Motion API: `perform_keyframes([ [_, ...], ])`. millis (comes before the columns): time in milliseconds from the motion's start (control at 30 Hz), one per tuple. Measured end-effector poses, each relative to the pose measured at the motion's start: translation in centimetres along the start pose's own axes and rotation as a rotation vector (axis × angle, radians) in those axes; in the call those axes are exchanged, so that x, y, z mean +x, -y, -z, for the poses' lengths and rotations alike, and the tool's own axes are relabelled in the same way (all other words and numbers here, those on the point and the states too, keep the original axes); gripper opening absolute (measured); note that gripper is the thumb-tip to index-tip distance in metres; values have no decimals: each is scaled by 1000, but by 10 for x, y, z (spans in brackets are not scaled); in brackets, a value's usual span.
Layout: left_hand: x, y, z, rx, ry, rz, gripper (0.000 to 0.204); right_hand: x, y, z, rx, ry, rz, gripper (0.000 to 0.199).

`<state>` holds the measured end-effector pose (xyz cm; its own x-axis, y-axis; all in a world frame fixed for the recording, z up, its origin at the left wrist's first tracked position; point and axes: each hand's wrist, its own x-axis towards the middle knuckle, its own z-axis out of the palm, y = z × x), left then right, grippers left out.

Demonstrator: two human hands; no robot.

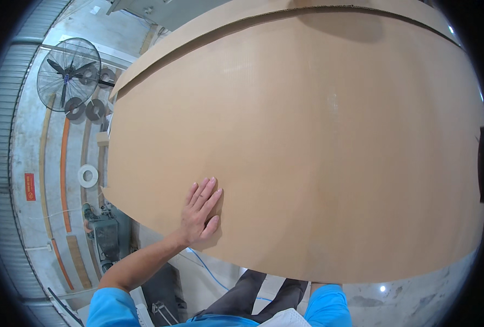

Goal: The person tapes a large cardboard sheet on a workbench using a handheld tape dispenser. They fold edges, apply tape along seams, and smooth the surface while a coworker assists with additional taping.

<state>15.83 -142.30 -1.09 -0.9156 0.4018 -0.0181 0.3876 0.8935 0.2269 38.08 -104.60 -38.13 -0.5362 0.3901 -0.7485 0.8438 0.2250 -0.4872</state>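
Note:
A very large sheet of brown cardboard (296, 158) spreads across most of the view in front of me. My left hand (200, 212) lies flat on it near its close left edge, fingers stretched out and slightly apart, gripping nothing. Of my right arm only the blue sleeve (328, 305) and a bit of forearm show at the sheet's near edge. The forearm passes beneath the cardboard, which hides my right hand, so what it touches cannot be seen. Along the far side, a raised cardboard strip or flap (220, 34) runs with a dark gap under its edge.
At left, a black caged fan (68, 74) stands by a wall with dark rings, a white ring (88, 176) and orange and brown strips. A grey-green machine (104, 234) sits below them. A blue hose (209, 270) crosses the floor near my legs. A dark object (483, 163) borders the right side.

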Motion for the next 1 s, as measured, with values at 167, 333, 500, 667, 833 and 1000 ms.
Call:
perform_keyframes([
  [167, 4, 4, -2, 6, -1, -12, 66, 5, 0, 3, -14, -2, 6, 23],
  [333, 5, 4, -2, -20, -14, -21, 65, 10, 4, 9, -36, -3, 31, 24],
  [500, 6, 1, 2, -22, -15, -16, 66, 12, 13, 20, -55, -9, 81, 25],
  [667, 7, -3, 2, -4, 8, -2, 67, 24, 31, 30, -83, -7, 245, 26],
  [833, 9, -10, 10, -6, -28, -60, 64, -44, 44, 56, 58, 29, 879, 27],
  [1000, 12, -15, 12, 30, -48, -76, 61, -203, 27, 123, 38, 389, 455, 41],
])
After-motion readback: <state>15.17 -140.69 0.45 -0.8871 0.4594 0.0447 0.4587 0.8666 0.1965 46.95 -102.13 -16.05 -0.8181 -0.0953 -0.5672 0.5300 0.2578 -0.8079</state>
